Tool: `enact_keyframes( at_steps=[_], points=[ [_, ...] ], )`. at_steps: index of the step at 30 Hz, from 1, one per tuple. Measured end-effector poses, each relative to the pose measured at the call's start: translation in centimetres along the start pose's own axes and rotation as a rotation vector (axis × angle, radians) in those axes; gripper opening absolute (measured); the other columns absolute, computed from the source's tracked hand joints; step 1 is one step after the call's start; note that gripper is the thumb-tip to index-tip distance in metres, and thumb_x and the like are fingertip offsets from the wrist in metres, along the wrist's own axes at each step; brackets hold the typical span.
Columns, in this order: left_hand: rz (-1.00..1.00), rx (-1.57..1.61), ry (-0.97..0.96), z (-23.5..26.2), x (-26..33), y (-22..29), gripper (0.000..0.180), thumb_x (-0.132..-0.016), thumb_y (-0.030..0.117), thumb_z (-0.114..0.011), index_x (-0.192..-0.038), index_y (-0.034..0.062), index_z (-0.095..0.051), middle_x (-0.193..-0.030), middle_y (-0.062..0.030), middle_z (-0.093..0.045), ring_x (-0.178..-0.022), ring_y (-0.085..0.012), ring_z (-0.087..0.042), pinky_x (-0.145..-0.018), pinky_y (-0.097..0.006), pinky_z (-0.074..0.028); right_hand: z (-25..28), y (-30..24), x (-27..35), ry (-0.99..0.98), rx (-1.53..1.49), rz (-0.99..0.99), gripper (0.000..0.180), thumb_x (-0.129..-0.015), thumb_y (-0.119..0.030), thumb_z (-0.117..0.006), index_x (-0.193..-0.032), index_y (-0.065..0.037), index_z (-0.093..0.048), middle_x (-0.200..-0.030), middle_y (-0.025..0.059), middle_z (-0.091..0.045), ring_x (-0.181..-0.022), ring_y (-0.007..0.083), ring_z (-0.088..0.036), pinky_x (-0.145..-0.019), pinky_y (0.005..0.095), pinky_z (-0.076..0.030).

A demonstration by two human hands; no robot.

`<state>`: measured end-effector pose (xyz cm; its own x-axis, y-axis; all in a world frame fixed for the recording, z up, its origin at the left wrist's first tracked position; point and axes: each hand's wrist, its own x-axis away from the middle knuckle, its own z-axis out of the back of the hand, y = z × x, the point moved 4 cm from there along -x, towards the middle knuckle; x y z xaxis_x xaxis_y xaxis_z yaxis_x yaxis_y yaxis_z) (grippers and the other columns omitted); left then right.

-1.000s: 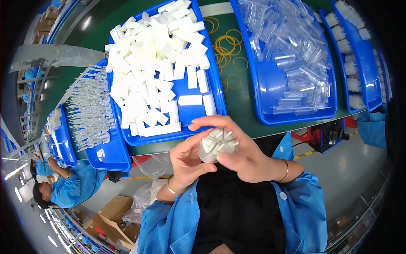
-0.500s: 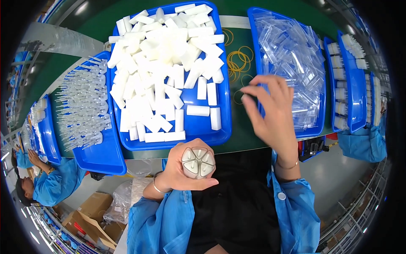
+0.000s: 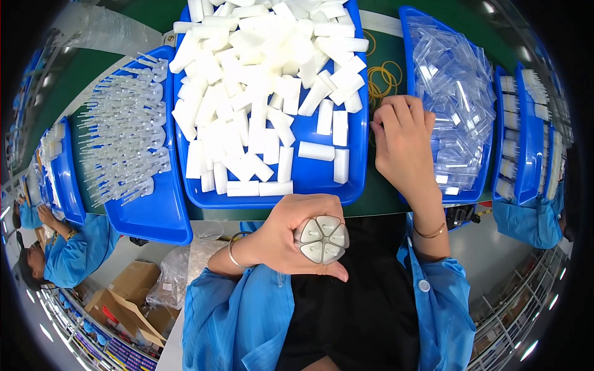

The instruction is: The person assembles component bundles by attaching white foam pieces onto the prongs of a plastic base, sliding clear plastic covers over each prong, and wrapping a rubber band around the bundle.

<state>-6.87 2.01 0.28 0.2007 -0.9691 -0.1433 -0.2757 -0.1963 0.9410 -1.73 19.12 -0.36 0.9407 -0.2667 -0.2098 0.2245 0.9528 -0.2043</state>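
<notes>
My left hand point(image 3: 281, 238) is wrapped round a round bundle of wedge-shaped clear pieces point(image 3: 323, 240). Their ends face up, with whitish parts inside. Over the green table, between two blue trays, my right hand point(image 3: 403, 139) has its fingers drawn together, pointing down. What they pinch, if anything, is hidden. Just beyond those fingers lie several yellow rubber bands point(image 3: 383, 77). Left of it is a pile of white foam blocks point(image 3: 247, 99) in a blue tray point(image 3: 322, 170); to its right, clear plastic pieces point(image 3: 455, 99) fill another blue tray point(image 3: 405, 25).
At left, a blue tray point(image 3: 148, 216) holds many thin white-stemmed plastic parts point(image 3: 120, 133). More blue trays point(image 3: 527, 148) stand at the far right. Another person in a blue sleeve point(image 3: 83, 250) is at the far left. Cardboard boxes point(image 3: 133, 287) lie on the floor below.
My right hand has come down to the table and its spread fingers have closed together. My left hand still grips the bundle. The whole view has shifted slightly.
</notes>
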Motion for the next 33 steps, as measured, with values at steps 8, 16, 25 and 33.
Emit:
enact_keyframes(
  at_steps=[8,16,25,33],
  points=[
    [0.005,-0.02,0.099,-0.3,0.9,-0.1,0.027,-0.06,0.006,-0.078,-0.074,0.0035,-0.055,-0.064,-0.0044,-0.058,-0.053,-0.0128,-0.056,-0.049,-0.021,-0.039,0.0,-0.6,-0.2,0.033,-0.005,-0.038,0.012,-0.071,-0.001,-0.058,-0.08,-0.004,-0.05,-0.089,0.0076,-0.052,-0.089,0.0261,-0.047,-0.074,0.0369,-0.032],
    [0.013,-0.034,0.148,-0.4,1.4,-0.3,0.021,-0.06,0.001,-0.072,-0.073,0.0026,-0.057,-0.064,-0.0055,-0.058,-0.053,-0.014,-0.057,-0.05,-0.022,-0.04,1.3,0.1,0.5,0.107,-0.112,-0.094,0.008,-0.075,0.001,-0.056,-0.079,-0.003,-0.05,-0.083,0.0092,-0.053,-0.082,0.0276,-0.048,-0.073,0.0363,-0.035],
    [0.05,0.077,0.195,-0.7,1.6,-1.2,0.019,-0.059,-0.001,-0.069,-0.071,0.0017,-0.055,-0.064,-0.0049,-0.057,-0.053,-0.012,-0.055,-0.05,-0.022,-0.04,2.3,3.0,1.8,0.097,-0.79,-0.37,0.005,-0.086,-0.006,-0.055,-0.084,-0.001,-0.052,-0.086,0.0055,-0.058,-0.08,0.0113,-0.051,-0.075,0.0244,-0.041],
    [0.02,0.133,0.235,-1.4,-0.1,-1.2,0.015,-0.061,-0.001,-0.067,-0.071,0.0001,-0.055,-0.069,-0.0079,-0.061,-0.054,-0.0125,-0.055,-0.051,-0.021,-0.042,2.2,2.8,2.2,0.134,-1.267,-0.353,0.008,-0.089,-0.009,-0.053,-0.091,-0.001,-0.05,-0.076,0.0046,-0.055,-0.075,0.0109,-0.052,-0.071,0.0232,-0.041]
  ],
)
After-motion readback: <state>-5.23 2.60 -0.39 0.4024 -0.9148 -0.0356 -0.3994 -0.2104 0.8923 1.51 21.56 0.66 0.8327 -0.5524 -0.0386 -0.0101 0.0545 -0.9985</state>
